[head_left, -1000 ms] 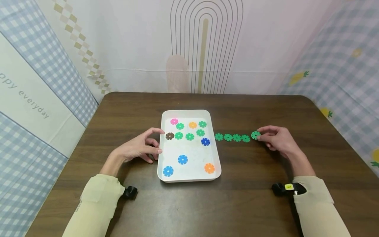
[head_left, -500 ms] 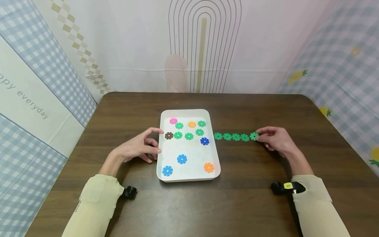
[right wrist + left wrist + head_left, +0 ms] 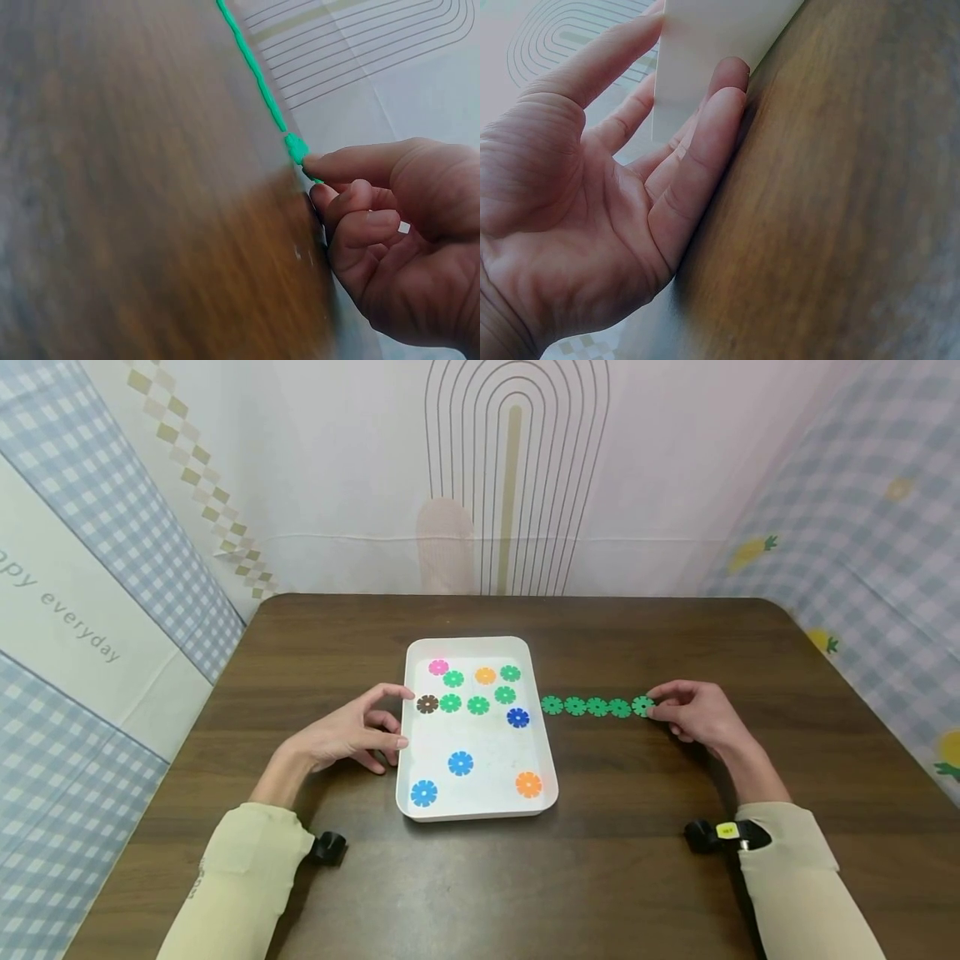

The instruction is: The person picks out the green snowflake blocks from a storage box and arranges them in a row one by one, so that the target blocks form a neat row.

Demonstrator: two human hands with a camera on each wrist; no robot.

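Note:
My right hand (image 3: 696,714) pinches a green snowflake disc (image 3: 642,706) between thumb and fingers, at the right end of a row of green snowflake discs (image 3: 586,706). In the right wrist view, the pinched disc (image 3: 297,148) is tilted and sits close to the end of the row; whether they interlock cannot be seen. My left hand (image 3: 345,731) rests its thumb and fingertips on the left side of a white tray (image 3: 468,814). The left wrist view has the relaxed left hand (image 3: 607,202) touching the tray's outer wall (image 3: 712,45).
Inside the tray lie several loose discs, among them a pink disc (image 3: 438,667), a brown disc (image 3: 427,704), a dark blue disc (image 3: 517,717) and an orange disc (image 3: 528,784). All stand on a dark wooden table (image 3: 480,893), with patterned cloth (image 3: 637,468) behind.
The pinched green disc has come slightly down and left, level with the row's end. My left hand and the tray have stayed put; the head view has shifted a little.

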